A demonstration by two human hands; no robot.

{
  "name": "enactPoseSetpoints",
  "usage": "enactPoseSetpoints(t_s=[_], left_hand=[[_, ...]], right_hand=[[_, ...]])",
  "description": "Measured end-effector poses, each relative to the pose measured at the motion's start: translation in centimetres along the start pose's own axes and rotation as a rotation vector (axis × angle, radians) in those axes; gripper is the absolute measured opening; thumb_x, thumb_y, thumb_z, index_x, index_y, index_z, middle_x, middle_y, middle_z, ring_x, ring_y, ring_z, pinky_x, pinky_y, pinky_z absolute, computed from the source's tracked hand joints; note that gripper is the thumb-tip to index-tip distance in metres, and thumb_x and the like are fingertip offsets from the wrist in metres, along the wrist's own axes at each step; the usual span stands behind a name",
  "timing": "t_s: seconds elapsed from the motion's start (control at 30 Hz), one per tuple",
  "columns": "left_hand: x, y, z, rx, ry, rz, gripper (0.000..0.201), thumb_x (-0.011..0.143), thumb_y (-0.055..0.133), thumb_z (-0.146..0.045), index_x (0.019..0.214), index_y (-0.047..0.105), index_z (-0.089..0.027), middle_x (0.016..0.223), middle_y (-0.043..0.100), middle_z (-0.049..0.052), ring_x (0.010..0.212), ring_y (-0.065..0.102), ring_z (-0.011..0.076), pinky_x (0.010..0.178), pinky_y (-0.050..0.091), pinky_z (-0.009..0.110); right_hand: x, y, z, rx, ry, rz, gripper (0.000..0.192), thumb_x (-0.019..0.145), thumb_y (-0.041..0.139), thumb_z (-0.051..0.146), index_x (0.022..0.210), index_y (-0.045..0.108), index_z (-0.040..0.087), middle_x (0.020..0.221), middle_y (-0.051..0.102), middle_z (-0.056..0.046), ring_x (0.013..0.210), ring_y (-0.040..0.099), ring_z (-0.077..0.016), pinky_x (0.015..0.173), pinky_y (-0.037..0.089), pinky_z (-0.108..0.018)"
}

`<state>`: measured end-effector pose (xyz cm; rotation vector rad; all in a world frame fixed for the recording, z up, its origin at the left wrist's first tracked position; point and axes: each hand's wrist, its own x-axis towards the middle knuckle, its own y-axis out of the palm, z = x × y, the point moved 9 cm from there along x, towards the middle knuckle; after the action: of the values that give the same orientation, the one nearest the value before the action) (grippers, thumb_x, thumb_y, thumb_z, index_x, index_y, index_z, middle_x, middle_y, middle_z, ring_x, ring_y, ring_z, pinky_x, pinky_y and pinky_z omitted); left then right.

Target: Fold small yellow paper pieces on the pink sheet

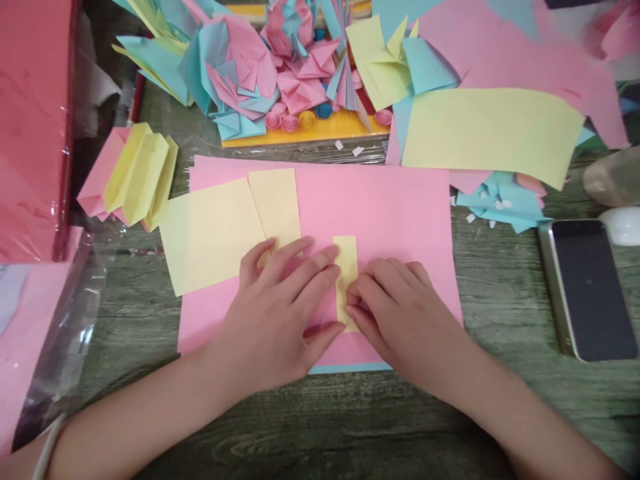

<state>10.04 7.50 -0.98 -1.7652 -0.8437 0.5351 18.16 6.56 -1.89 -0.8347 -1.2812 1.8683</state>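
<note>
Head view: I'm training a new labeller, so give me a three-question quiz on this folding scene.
1. True or false: both hands press the small yellow strip.
2. What lies right of the pink sheet on the table? A) scissors B) phone C) cup
3. What colour is the paper peeking out under the pink sheet's near edge?

Key: 1 true: left hand, right hand. 2 B, the phone. 3 blue.
</note>
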Motion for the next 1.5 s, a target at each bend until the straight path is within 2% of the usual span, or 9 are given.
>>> enactPoseSetpoints(t_s=[0.77,0.93,1.17,1.5], left_hand=[[0.09,-0.01,-0.09,-0.022,-0.021,0.034,0.045,0.080,0.048,-0.045,0.115,0.052,-0.018,0.134,0.046,0.000,0.126,0.032,0.0281,0.106,0.018,0.052],[-0.14,0.02,-0.29,-0.019,0.006,0.038,0.045,0.079,0.048,-0.039,0.119,0.049,-0.017,0.136,0.043,0.001,0.127,0.030,0.0290,0.106,0.017,0.054],[-0.01,0.01,-0.31,0.021,0.012,-0.024,0.048,0.081,0.047,-0.053,0.113,0.052,-0.018,0.133,0.048,0.004,0.125,0.033,0.0294,0.104,0.019,0.053],[0.03,0.09,-0.28,-0.016,-0.022,0.005,0.043,0.082,0.048,-0.049,0.113,0.051,-0.019,0.134,0.046,0.005,0.127,0.031,0.0309,0.104,0.016,0.054]], right_hand=[[0.02,0.08,0.23,-0.088,-0.006,-0.022,0.018,0.089,0.038,0.027,0.080,0.050,0.018,0.079,0.049,-0.004,0.077,0.042,-0.0201,0.068,0.028,-0.034],[-0.14,0.05,0.19,-0.090,-0.003,-0.023,0.019,0.090,0.036,0.028,0.081,0.050,0.018,0.080,0.049,-0.004,0.077,0.042,-0.0200,0.068,0.027,-0.034],[-0.17,0.09,0.23,-0.079,-0.006,-0.024,0.019,0.090,0.037,0.028,0.083,0.051,0.018,0.081,0.049,-0.004,0.077,0.042,-0.0194,0.069,0.027,-0.034],[-0.24,-0.06,0.28,-0.002,-0.001,0.031,0.019,0.090,0.037,0.031,0.087,0.050,0.017,0.085,0.049,-0.005,0.080,0.042,-0.0196,0.072,0.029,-0.035]])
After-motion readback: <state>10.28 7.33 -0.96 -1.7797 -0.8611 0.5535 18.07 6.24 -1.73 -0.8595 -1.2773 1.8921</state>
